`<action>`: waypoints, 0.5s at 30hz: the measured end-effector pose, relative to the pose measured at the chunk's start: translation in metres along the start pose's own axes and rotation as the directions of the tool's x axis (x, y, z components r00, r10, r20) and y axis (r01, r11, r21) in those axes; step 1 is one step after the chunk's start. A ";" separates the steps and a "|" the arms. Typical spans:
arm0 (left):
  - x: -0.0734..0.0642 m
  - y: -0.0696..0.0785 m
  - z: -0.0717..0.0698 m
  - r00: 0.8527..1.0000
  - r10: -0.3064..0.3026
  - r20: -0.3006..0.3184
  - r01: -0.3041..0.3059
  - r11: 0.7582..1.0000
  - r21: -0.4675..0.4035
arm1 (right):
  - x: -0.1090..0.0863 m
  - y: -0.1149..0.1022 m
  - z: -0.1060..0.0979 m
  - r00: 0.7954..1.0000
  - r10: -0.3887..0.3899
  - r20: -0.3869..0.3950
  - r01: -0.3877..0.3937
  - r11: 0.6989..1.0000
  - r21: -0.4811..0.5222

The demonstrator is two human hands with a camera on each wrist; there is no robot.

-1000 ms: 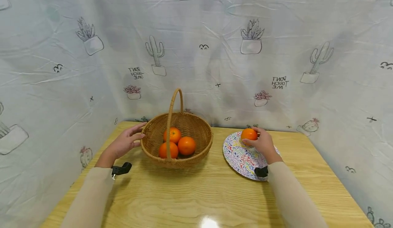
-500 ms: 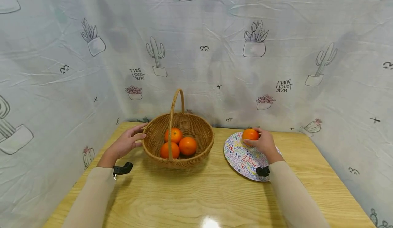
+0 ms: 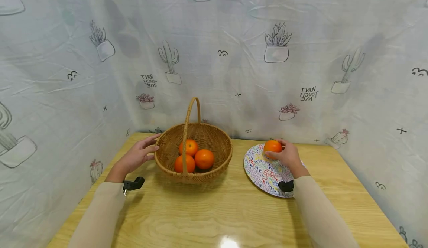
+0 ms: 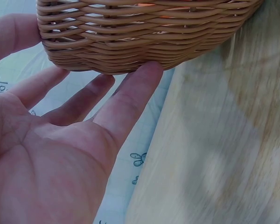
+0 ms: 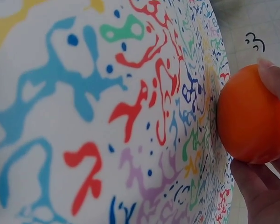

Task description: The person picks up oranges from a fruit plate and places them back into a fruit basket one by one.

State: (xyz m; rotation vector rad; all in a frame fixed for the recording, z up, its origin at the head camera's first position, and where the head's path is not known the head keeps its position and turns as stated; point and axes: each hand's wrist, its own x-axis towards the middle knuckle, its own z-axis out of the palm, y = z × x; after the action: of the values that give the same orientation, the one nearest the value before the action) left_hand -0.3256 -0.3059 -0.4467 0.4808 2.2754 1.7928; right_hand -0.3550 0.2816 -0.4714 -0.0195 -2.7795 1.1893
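In the head view, my right hand (image 3: 288,156) grips an orange (image 3: 272,148) near the far edge of a round plate (image 3: 264,173) patterned with coloured squiggles. The right wrist view has thumb and fingers on opposite sides of that orange (image 5: 252,116), which appears to touch the plate (image 5: 130,112). My left hand (image 3: 135,156) is at the left side of a wicker basket (image 3: 214,134) with a tall handle. Its spread fingers touch the outer wall of the basket (image 4: 130,44) in the left wrist view. Three oranges (image 3: 204,159) lie together inside the basket.
Basket and plate stand apart on a light wooden table (image 3: 200,214). A pale curtain (image 3: 207,69) with cactus drawings hangs close behind the table and along both sides. A black camera mount (image 3: 133,184) projects from the left wrist, another (image 3: 286,186) from the right.
The view shifts very slightly. Both hands, the basket and the held orange keep their places relative to one another.
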 end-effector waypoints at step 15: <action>-0.002 -0.002 0.000 1.000 0.013 0.005 -0.013 1.000 0.013 | -0.011 -0.010 0.002 1.000 0.000 -0.020 0.000 1.000 -0.006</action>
State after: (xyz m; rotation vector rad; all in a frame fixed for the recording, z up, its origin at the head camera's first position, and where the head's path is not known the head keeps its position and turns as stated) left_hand -0.3236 -0.3066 -0.4484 0.5024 2.2877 1.7819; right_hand -0.3436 0.2728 -0.4668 -0.0320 -2.7657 1.1739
